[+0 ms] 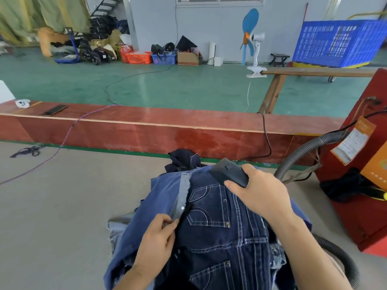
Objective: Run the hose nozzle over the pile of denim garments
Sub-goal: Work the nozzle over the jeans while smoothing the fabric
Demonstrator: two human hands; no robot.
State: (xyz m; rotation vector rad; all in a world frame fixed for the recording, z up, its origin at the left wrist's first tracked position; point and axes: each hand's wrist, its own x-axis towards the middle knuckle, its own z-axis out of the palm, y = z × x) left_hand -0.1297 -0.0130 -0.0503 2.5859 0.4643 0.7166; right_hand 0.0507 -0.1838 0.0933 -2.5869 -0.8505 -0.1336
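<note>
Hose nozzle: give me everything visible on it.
The hose nozzle is a dark, matte, plastic-looking wedge head, flat-faced and widening away from the person. The right hand grips its rear end. It lies tilted over the far end of the denim pile. A grey ribbed hose arcs nearby.

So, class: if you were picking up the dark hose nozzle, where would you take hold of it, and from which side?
Take the nozzle by its narrow rear neck, where the ribbed hose joins, coming from the right. The flat head widens toward the denim pile, so the neck suits a hand best; the right hand holds it there.
</note>
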